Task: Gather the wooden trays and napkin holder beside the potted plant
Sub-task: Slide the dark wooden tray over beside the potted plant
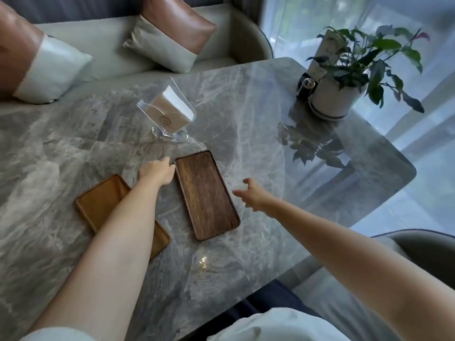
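Note:
A dark wooden tray lies flat in the middle of the grey marble table. My left hand rests at the tray's far left corner, fingers touching its rim. My right hand hovers just right of the tray with fingers spread and holds nothing. A lighter wooden tray lies to the left, partly hidden under my left forearm. A clear napkin holder with napkins stands behind the trays. The potted plant in a white pot stands at the table's far right.
A small dark object and a card stand beside the pot. A sofa with cushions runs along the table's far side. A chair sits at the right near the table's rounded corner.

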A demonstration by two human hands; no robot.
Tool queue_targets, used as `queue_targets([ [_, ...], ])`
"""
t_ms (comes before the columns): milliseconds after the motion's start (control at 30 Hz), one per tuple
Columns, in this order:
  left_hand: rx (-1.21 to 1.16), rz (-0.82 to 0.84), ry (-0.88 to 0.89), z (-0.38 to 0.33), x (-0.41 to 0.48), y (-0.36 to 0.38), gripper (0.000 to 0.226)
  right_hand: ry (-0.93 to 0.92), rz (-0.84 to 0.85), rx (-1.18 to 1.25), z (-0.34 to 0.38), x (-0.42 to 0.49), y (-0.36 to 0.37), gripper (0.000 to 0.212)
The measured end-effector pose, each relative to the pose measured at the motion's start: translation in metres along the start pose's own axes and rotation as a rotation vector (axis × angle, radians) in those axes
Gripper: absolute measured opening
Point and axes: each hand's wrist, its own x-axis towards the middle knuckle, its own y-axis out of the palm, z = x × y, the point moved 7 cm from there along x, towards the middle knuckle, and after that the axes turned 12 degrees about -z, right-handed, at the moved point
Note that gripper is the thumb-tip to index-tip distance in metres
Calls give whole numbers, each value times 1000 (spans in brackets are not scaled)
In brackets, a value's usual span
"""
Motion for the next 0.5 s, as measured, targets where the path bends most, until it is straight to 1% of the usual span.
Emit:
queue_targets([
  [167, -6, 32, -4, -8, 18, 11, 49, 140, 66, 23, -29, 2, 15, 59],
  [233, 0, 53, 11, -13, 24, 18, 49, 181, 61, 8, -38, 4, 21, 54],
  [300, 16, 61, 14, -16, 30, 20, 47, 228, 57, -3, -46, 5, 25, 45],
  [433, 29, 89, 26, -23, 37, 25, 50, 291, 42, 44, -59, 7, 35, 14],
  [467, 27, 95, 32, -25, 39, 26, 51, 295, 24, 60, -60, 8, 36, 9],
  [500, 27, 98, 40, -26, 42, 27, 51, 296, 2, 76, -62, 9, 37, 11],
])
